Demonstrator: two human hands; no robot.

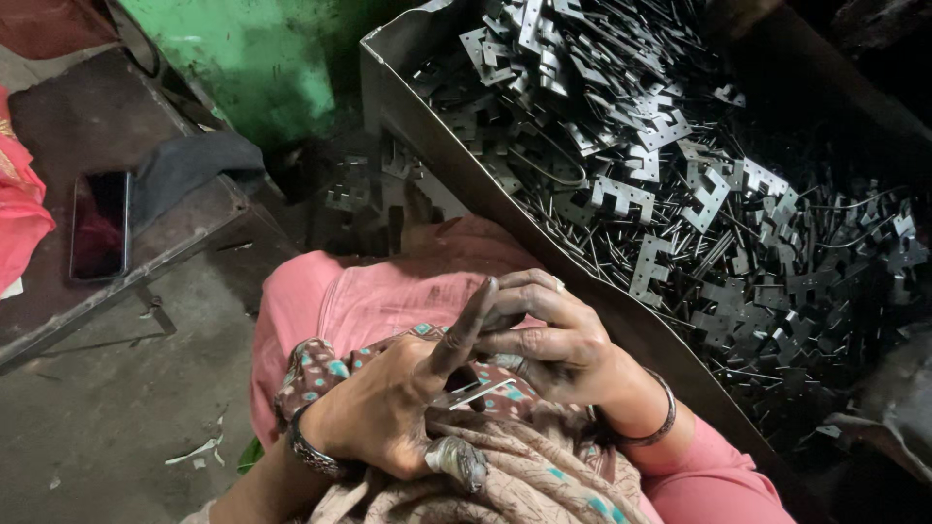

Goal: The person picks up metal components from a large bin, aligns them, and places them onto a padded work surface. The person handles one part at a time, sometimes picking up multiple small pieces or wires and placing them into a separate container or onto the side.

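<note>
My left hand (388, 403) and my right hand (553, 335) meet over my lap, both dark with grime. Together they hold a small flat stamped metal piece (476, 392) between the fingers; my left index finger points up past the right fingers. A patterned cloth (524, 466) lies across my lap under the hands. Both wrists carry metal bangles. Right beside my right hand stands a large metal bin (456, 165) heaped with several similar stamped metal pieces (660, 155).
A dark phone (100, 225) lies on a low worn bench (58, 301) at the left, next to a grey cloth (189, 165) and red fabric (19, 209). A green painted surface (262, 58) rises behind. Concrete floor (116, 417) with scraps lies at lower left.
</note>
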